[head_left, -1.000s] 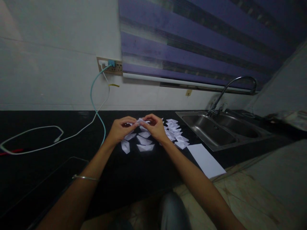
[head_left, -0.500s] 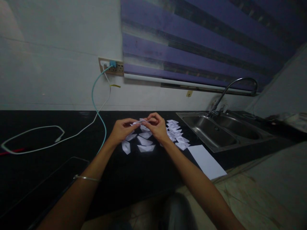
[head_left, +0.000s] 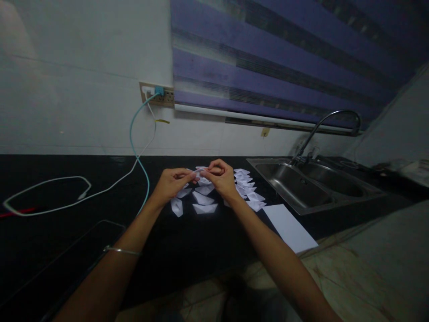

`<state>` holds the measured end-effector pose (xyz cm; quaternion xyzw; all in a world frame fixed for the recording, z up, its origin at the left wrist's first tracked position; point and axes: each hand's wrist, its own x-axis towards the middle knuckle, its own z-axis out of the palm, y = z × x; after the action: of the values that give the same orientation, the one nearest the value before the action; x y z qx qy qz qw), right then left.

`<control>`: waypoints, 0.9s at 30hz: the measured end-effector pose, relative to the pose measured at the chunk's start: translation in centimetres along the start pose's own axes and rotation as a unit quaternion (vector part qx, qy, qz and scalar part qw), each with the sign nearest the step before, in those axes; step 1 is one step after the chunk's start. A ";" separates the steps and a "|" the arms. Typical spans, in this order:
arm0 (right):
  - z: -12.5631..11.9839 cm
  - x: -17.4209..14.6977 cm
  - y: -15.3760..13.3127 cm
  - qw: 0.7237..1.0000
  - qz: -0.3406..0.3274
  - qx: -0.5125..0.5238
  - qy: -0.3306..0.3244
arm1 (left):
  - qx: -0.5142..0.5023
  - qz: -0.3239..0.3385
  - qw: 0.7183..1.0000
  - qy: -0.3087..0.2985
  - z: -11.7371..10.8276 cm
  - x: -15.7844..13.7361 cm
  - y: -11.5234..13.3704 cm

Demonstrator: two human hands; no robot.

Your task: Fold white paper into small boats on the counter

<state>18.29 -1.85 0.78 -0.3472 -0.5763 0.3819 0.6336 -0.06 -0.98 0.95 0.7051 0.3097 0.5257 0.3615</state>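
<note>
Both hands pinch a small piece of folded white paper (head_left: 199, 171) above the counter. My left hand (head_left: 171, 181) grips its left end between thumb and fingers. At its right end, the thumb and fingers of my right hand (head_left: 221, 178) are closed on it. Several folded paper boats (head_left: 205, 209) lie beneath and in front of the hands, some partly hidden by them. More paper boats (head_left: 246, 181) sit in a cluster just right of my right hand.
White paper sheets (head_left: 290, 228) lie by the counter's front edge. A double steel sink (head_left: 295, 181) with a curved faucet (head_left: 311, 132) is at the right. White and teal cables run from a wall socket (head_left: 167, 95) onto the black counter (head_left: 187, 250) at the left.
Both hands still hold the folded paper between them. It has turned a little, and the left fingers have drawn slightly together. The whole view has shifted slightly.
</note>
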 end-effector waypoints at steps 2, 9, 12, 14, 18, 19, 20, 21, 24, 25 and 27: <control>-0.2 0.0 -0.1 1.000 0.000 0.005 -0.005 | -0.009 -0.009 1.000 0.001 0.1 -0.1 0.2; -0.4 0.1 0.1 0.999 0.032 0.015 -0.011 | 0.011 -0.027 0.999 -0.040 -0.1 -0.4 0.4; -0.4 0.2 0.4 0.999 0.035 0.033 -0.020 | -0.006 -0.024 0.999 -0.042 -0.2 -0.3 0.2; -0.4 0.2 0.6 0.998 0.039 0.036 -0.029 | -0.021 -0.022 0.997 -0.065 -0.3 -0.2 -0.2; -0.5 0.3 0.8 0.996 0.063 0.037 -0.046 | -0.041 -0.041 0.991 -0.118 -0.4 -0.3 -1.2; -0.6 0.4 0.9 0.995 0.071 0.043 -0.053 | -0.044 -0.047 0.991 -0.120 -0.4 -0.3 -1.3; -0.6 0.4 0.9 0.994 0.079 0.051 -0.059 | -0.047 -0.052 0.990 -0.120 -0.4 -0.3 -1.4; -0.7 0.4 0.9 0.992 0.086 0.061 -0.063 | -0.048 -0.053 0.991 -0.117 -0.4 -0.3 -1.5; -0.7 0.3 0.9 0.987 0.111 0.071 -0.089 | -0.047 -0.047 0.993 -0.095 -0.6 -0.3 -1.5; -0.7 0.2 0.8 0.986 0.116 0.063 -0.105 | -0.047 -0.043 0.994 -0.086 -0.7 -0.2 -1.5; -0.7 0.0 0.7 0.983 0.113 0.034 -0.139 | -0.040 -0.034 0.996 -0.072 -0.9 -0.2 -1.4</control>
<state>18.92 -1.53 0.08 -0.3313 -0.6028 0.5150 0.5115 -1.07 -0.16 -0.17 0.7150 0.2856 0.4730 0.4283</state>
